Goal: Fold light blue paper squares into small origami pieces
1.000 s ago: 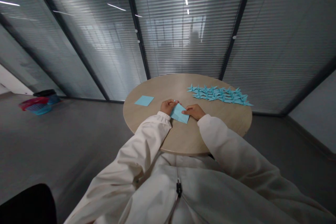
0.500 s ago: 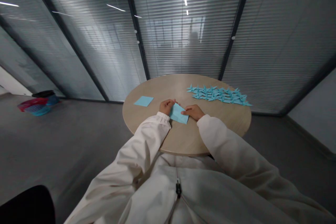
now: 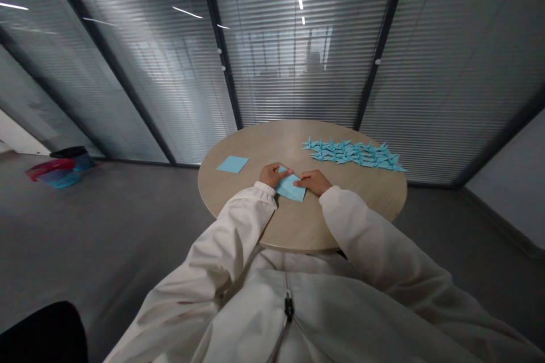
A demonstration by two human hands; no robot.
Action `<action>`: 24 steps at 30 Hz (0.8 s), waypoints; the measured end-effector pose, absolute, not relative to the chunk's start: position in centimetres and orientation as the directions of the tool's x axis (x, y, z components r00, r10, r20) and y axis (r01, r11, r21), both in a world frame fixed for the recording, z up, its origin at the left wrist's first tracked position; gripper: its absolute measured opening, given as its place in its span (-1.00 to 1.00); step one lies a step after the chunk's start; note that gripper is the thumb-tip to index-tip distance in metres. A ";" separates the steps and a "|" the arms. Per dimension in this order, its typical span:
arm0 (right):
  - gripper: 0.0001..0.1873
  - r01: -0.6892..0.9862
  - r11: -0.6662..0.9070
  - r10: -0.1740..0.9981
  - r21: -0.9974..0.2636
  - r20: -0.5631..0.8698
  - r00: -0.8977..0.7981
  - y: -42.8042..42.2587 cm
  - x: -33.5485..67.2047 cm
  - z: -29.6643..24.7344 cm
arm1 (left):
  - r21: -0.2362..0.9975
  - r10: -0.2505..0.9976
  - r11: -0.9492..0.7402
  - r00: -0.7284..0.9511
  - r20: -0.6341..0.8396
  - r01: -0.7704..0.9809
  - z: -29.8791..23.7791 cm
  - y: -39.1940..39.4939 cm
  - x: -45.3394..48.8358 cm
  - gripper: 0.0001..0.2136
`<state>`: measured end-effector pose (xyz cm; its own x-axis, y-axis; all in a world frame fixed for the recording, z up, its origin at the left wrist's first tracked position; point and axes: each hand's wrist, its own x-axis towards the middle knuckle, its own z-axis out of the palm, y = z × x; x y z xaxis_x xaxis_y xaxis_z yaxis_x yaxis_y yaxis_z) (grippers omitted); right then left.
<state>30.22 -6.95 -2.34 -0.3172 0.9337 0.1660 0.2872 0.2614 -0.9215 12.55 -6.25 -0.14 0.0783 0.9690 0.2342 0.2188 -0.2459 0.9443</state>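
A light blue paper sheet (image 3: 291, 188) lies partly folded on the round wooden table (image 3: 298, 221) in front of me. My left hand (image 3: 272, 174) presses on its upper left part with the fingers curled over the paper. On the sheet's right edge rests my right hand (image 3: 315, 181), fingers bent and pinching the paper. Both arms wear white sleeves.
A flat blue paper square (image 3: 232, 164) lies on the table's left side. Several folded blue paper cranes (image 3: 353, 153) are spread in rows at the back right. Glass walls with blinds stand behind the table. Coloured baskets (image 3: 57, 171) sit on the floor far left.
The left hand's fingers have moved right over the sheet's top corner, pressing it down. The paper looks flatter and smaller than a second ago. The right hand has barely shifted.
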 end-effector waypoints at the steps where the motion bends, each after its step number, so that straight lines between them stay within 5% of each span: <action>1: -0.63 0.282 0.254 0.934 -0.925 0.159 -0.322 -7.0 30.2 -2.4 | 0.941 0.966 -0.257 0.079 0.245 0.220 -0.1 -6.3 12.6 -0.63; 12: -0.58 0.266 0.325 0.913 -0.908 0.228 -0.338 -7.1 29.9 -2.2 | 0.822 0.908 -0.419 0.162 0.387 0.387 -0.5 -6.2 12.4 -0.68; 24: -0.61 0.293 0.460 0.864 -0.838 0.348 -0.363 -7.3 30.0 -1.8 | 0.908 0.939 -0.330 0.183 0.289 0.257 -0.6 -6.2 12.7 -0.64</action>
